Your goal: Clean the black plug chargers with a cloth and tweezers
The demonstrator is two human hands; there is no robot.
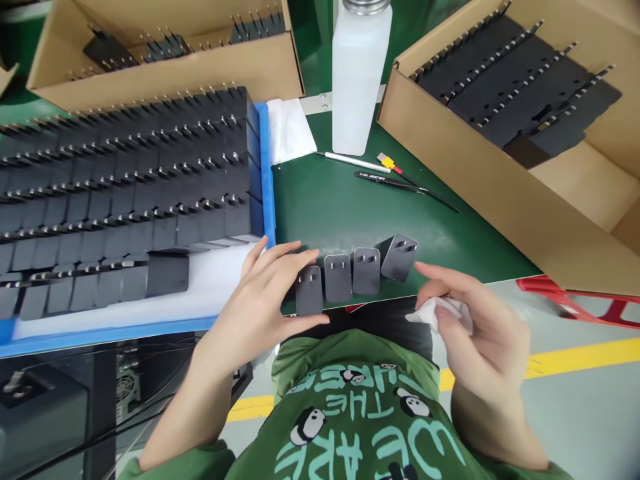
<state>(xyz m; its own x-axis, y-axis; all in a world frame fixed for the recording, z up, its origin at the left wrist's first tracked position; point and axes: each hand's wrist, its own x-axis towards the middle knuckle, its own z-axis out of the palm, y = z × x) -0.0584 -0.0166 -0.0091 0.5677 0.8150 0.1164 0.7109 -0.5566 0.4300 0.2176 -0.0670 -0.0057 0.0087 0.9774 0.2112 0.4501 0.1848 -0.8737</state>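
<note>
Several black plug adapters stand with prongs up at the green table's front edge. My left hand (270,287) is spread around the leftmost adapter (309,291), thumb at its near side; whether it touches is unclear. Beside it stand a second adapter (338,279) and a third (367,272). The rightmost adapter (399,258) is tilted, and the index fingertip of my right hand (473,320) is close to its right side. That hand pinches a crumpled white cloth (445,313) between thumb and fingers.
A blue-edged tray (269,180) with rows of adapters lies left. Cardboard boxes with adapters stand at back left (175,73) and right (490,193). Between them are a white bottle (359,80), a folded white cloth (290,130), a white pen-like tool (355,162), black tweezers (387,180) and a cable (425,189).
</note>
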